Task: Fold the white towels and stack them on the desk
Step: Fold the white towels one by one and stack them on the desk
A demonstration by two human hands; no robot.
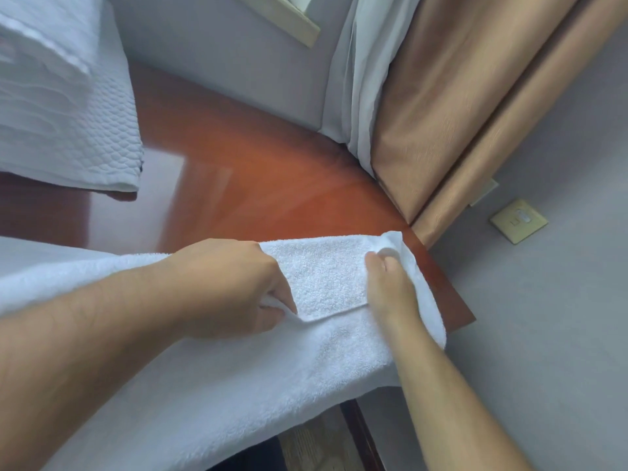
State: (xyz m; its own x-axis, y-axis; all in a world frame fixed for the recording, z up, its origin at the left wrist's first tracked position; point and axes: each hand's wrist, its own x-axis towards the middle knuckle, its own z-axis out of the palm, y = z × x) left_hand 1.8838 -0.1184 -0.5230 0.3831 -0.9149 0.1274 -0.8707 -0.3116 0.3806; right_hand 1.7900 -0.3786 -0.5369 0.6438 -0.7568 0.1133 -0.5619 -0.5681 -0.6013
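White towel [238,385] spread under my arms, draped over near edge of red-brown desk [238,185], end flap folded back. Folded towel stack [61,113] far left on desk. My left hand [231,287] pinches flap's near edge; my right hand [390,290] curls round flap's far corner.

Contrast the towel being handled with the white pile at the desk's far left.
The towel is spread out and hangs over the near edge of the desk; the pile sits folded on top. The left hand and right hand grip the towel; nothing touches the pile. Both are white.
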